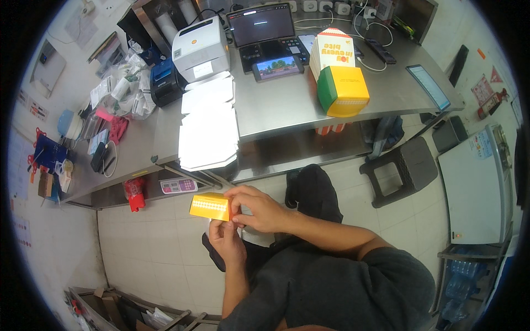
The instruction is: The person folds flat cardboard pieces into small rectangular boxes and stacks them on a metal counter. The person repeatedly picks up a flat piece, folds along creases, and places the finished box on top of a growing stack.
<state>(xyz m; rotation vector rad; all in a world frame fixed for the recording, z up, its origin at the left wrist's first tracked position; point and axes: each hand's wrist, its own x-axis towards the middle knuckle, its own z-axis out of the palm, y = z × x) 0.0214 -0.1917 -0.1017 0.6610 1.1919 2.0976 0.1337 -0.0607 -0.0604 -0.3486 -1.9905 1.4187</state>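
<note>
Yellow cardboard, thin and creased, is what I have just below the centre of the frame: a small yellow carton (pixel 210 207), held in front of the steel counter (pixel 276 110). My right hand (pixel 259 209) pinches its right end closed from above while my left hand (pixel 226 240) is closed on it from underneath. I judge it light, hollow and easily crushed, best held by its folded edges and corners rather than its flat panels.
</note>
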